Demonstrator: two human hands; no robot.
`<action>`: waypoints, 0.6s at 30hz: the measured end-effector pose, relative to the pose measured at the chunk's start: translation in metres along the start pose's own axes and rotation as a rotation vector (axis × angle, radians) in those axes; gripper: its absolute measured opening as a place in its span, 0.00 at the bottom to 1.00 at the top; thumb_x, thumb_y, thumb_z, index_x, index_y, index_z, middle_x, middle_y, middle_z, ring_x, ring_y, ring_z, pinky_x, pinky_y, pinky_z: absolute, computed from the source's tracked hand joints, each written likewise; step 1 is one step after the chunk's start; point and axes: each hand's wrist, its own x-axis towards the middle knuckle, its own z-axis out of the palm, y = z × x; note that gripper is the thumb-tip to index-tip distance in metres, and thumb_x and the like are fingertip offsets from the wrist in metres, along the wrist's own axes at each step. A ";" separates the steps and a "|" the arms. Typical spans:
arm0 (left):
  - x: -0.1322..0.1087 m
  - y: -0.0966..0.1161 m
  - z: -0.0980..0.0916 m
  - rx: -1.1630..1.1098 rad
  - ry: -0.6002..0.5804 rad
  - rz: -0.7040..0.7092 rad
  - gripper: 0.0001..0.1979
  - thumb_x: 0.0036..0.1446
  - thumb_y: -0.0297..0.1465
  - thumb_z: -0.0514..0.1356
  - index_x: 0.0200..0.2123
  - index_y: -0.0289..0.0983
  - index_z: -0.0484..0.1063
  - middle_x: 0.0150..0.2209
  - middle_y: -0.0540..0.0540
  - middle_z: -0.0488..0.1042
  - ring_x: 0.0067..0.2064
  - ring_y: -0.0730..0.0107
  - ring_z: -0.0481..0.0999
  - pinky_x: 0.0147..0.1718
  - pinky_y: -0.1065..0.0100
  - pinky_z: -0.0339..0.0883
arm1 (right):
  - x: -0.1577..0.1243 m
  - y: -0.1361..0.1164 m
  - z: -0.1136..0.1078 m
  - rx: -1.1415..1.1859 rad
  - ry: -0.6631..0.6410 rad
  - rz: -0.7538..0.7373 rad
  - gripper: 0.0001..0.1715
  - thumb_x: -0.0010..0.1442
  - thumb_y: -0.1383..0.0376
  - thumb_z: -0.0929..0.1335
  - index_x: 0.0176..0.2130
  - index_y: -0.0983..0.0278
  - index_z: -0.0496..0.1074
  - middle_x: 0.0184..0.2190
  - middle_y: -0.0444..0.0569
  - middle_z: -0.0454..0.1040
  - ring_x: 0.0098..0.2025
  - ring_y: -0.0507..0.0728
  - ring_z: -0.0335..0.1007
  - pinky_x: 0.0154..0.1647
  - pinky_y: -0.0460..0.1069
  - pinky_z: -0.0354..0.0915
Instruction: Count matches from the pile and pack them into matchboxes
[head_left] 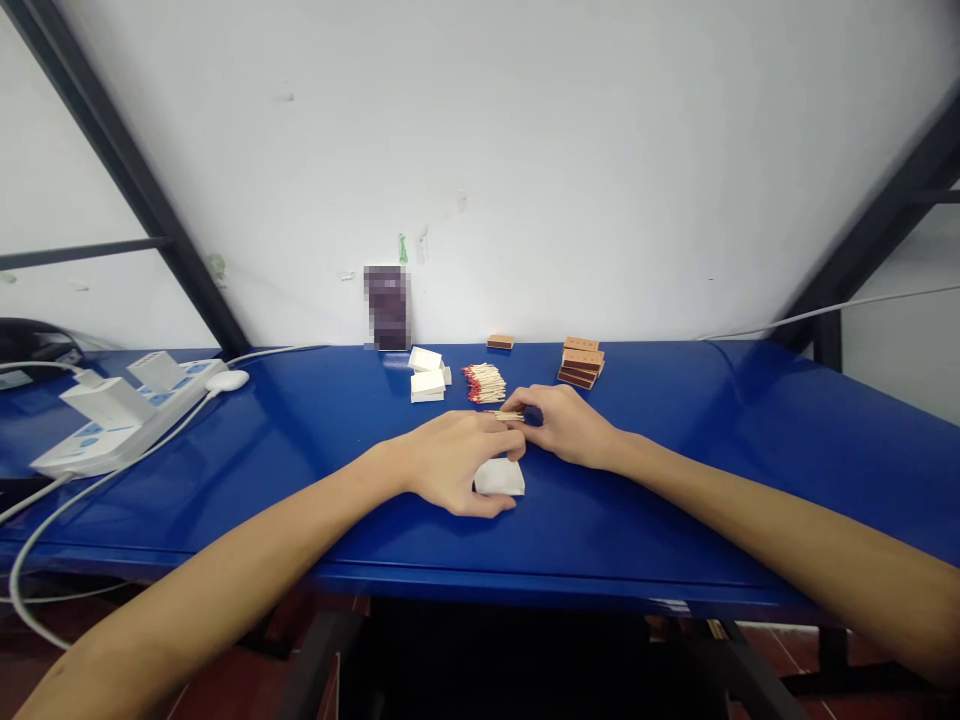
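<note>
My right hand (562,424) pinches a small bundle of matchsticks (509,415) between thumb and fingers. Close beside it, my left hand (461,460) is curled around a white matchbox tray (500,477) on the table, thumb along the near side and fingers at the far side. The left fingertips come close to the bundle; whether they touch it I cannot tell. Just beyond the hands lies a pile of red-tipped matchsticks (486,384). To its left, several white matchbox trays (428,384) are heaped together.
Brown matchbox sleeves (580,362) are stacked at the back right, and a single sleeve (500,342) lies near the wall. A blurred dark box (388,308) stands against the wall. On the left, a white power strip (127,420) with plugs and cables lies on the blue table (622,540).
</note>
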 end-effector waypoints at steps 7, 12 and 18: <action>-0.002 -0.014 0.006 0.041 0.079 -0.062 0.15 0.59 0.41 0.61 0.44 0.38 0.67 0.40 0.46 0.73 0.40 0.62 0.73 0.40 0.63 0.63 | -0.002 0.003 -0.002 0.054 -0.018 0.055 0.04 0.61 0.65 0.68 0.37 0.61 0.75 0.37 0.46 0.81 0.37 0.57 0.77 0.37 0.50 0.68; -0.002 -0.022 0.008 0.131 0.082 -0.089 0.16 0.60 0.43 0.59 0.45 0.38 0.69 0.40 0.45 0.74 0.40 0.61 0.73 0.42 0.61 0.61 | -0.001 0.004 0.001 0.110 0.010 0.045 0.04 0.59 0.66 0.68 0.37 0.61 0.75 0.36 0.45 0.81 0.37 0.56 0.77 0.37 0.50 0.69; -0.002 -0.027 0.010 0.051 0.110 -0.134 0.16 0.59 0.43 0.61 0.40 0.38 0.66 0.38 0.47 0.74 0.38 0.62 0.73 0.37 0.64 0.59 | -0.001 0.005 0.003 0.143 0.030 0.042 0.06 0.59 0.65 0.68 0.38 0.62 0.75 0.36 0.45 0.81 0.36 0.56 0.77 0.38 0.49 0.69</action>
